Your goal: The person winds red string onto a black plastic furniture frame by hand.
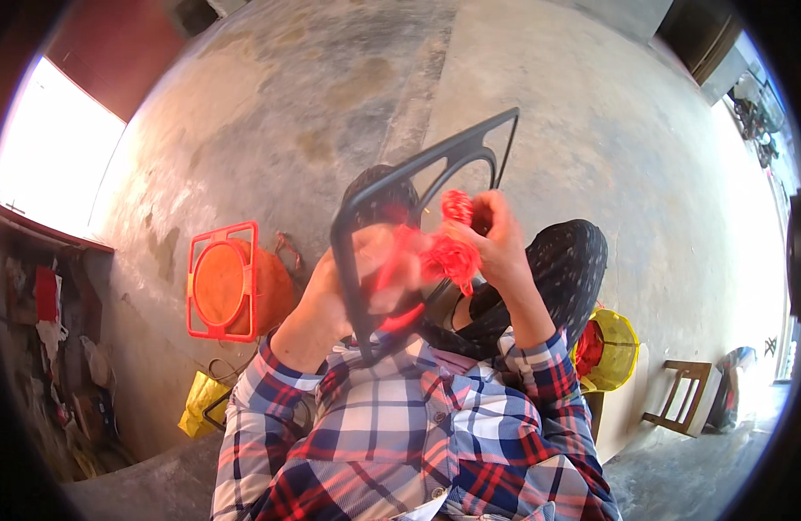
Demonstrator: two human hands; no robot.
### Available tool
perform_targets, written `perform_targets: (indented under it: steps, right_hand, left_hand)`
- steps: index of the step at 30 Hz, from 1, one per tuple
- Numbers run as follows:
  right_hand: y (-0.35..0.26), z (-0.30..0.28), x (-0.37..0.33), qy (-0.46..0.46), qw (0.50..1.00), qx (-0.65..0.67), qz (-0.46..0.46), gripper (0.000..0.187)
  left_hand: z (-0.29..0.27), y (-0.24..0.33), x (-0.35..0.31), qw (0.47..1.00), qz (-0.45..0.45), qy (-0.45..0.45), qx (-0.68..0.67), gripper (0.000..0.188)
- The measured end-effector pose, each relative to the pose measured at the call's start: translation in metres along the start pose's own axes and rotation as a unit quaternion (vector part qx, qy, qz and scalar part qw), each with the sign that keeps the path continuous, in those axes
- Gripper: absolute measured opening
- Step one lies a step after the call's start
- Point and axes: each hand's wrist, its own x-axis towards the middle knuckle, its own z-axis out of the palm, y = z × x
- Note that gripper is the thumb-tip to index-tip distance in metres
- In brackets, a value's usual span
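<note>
A dark grey plastic frame [352, 300], with a rounded opening inside its straight outer bars, is tilted up in front of my chest. My right hand [497, 239] is closed around a bunch of red twine [452, 260], beside the frame's inner curve. Part of the twine is wound into a short bundle above the fingers, and loose ends hang below. My left hand [387, 260] is seen through the frame near red strands. Motion smears its fingers, so their grip is unclear. A curved red piece [404, 318] shows below this hand.
An orange-red frame of similar shape [222, 333] rests against a round orange object [274, 291] on the floor at left. Nearby lies a yellow bag [202, 404]. At right are a yellow basket [624, 352] with red material inside and a wooden slatted stool [697, 395].
</note>
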Motion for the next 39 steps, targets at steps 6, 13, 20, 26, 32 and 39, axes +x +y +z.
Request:
perform_targets:
  steps: [6,13,20,26,32,39]
  right_hand:
    - [-0.052,0.024,0.013,-0.098,0.927,0.360,0.041,0.038]
    - [-0.072,0.024,0.013,-0.400,0.827,0.318,-0.233,0.023]
    - [-0.018,0.009,-0.013,-0.188,0.911,0.366,0.014,0.047]
    - [-0.040,0.026,-0.046,-0.127,0.902,0.409,0.049,0.057]
    - [-0.072,-0.001,-0.028,0.030,0.817,0.573,-0.062,0.038]
    - [-0.031,-0.029,-0.050,-0.088,0.987,0.135,0.001,0.034]
  left_hand:
    - [0.037,-0.006,0.003,0.993,0.034,0.079,0.087,0.044]
    - [0.038,-0.026,0.016,0.943,-0.078,0.169,-0.277,0.057]
    - [0.012,-0.024,0.004,0.979,-0.023,0.101,-0.175,0.014]
    - [0.009,-0.017,0.011,0.982,0.005,0.137,-0.132,0.019]
    - [0.004,-0.004,0.011,0.984,0.039,0.040,-0.170,0.039]
    - [-0.015,-0.003,0.002,0.990,0.074,0.103,-0.060,0.031]
